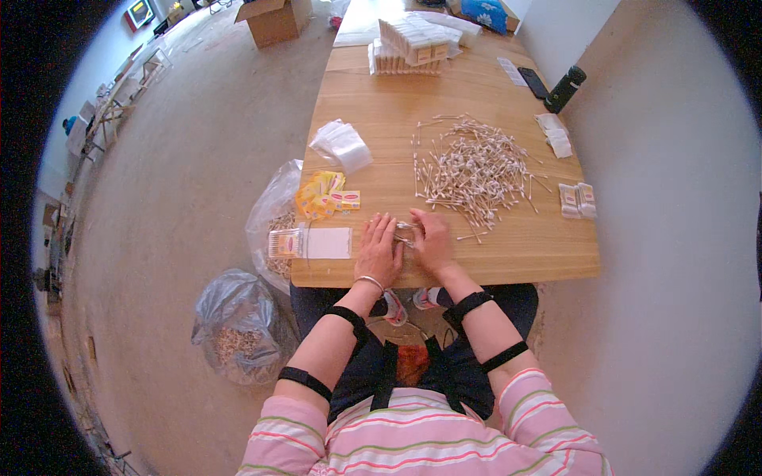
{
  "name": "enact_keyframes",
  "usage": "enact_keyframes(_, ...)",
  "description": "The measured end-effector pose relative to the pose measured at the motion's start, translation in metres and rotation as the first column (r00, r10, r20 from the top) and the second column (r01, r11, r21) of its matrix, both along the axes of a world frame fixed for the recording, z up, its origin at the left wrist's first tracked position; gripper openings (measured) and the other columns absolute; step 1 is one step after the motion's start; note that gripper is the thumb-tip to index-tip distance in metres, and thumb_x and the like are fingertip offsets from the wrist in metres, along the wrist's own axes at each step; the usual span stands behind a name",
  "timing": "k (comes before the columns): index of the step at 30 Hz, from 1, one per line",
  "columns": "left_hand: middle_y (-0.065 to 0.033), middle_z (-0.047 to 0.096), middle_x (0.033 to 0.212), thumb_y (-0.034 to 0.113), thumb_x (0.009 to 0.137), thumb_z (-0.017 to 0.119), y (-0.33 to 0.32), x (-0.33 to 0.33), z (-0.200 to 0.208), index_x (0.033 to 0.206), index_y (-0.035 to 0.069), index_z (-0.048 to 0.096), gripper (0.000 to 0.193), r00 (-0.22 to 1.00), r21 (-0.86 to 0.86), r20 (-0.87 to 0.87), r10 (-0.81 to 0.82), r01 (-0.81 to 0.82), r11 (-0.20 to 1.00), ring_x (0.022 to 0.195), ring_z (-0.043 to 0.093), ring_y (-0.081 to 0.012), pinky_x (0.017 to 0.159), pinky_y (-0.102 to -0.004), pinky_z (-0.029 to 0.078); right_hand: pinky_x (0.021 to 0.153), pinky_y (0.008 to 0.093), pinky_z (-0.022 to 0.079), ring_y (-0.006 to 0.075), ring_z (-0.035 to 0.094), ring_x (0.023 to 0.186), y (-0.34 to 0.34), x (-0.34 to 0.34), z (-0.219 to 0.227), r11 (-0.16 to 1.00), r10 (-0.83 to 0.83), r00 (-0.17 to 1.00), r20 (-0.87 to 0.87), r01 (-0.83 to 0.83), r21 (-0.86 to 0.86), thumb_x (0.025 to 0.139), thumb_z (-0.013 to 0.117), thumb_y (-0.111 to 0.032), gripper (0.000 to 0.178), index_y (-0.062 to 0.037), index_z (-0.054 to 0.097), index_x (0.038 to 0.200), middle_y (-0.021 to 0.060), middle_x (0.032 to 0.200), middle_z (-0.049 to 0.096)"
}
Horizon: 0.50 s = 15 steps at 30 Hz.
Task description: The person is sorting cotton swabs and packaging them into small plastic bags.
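Currently, the left hand [379,247] lies flat, unclamped, at nine o'clock from cotton swabs [405,226]; the right hand [431,244] curls at three o'clock, closure indeterminate.

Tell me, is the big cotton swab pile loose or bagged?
Loose: the cotton swabs lie at many angles on the table, no bag around them.

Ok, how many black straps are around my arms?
4. Left arm: one strap nearer the hand, one nearer the sleeve. Right arm: one nearer the hand, one nearer the sleeve.
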<state>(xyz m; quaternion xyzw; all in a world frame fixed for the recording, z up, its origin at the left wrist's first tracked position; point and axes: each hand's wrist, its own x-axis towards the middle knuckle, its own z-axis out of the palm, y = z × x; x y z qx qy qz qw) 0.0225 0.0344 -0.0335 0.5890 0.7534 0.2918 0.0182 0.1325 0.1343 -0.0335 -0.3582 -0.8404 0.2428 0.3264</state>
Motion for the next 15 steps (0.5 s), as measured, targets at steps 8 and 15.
enact_keyframes(8,-0.0146,0.046,0.126,0.018,0.08,0.059,0.001,0.0,0.0,0.124,0.0,0.047,0.049,0.999,0.029,0.045,-0.002,0.0,1.0,0.125,0.037,-0.0303,0.111,-0.0423,0.022,0.077,0.0418,0.042,0.0299,0.053,0.088,0.009,0.02,-0.003,0.981,-0.029,0.999,0.034,0.022,0.191,0.07,0.067,-0.011,0.019,-0.0089,0.064,0.089,0.008,0.09,0.057)
enact_keyframes(15,-0.0153,0.047,0.125,0.016,0.08,0.059,0.0,0.0,0.002,0.12,-0.002,0.05,0.044,0.997,0.041,0.083,-0.004,0.001,0.999,0.125,0.038,-0.0306,0.11,-0.0426,0.024,0.075,0.041,0.043,0.0303,0.051,0.088,0.023,0.028,-0.006,0.978,-0.138,0.988,0.076,0.123,0.169,0.073,0.066,-0.011,0.011,-0.0083,0.061,0.082,0.0102,0.088,0.053)
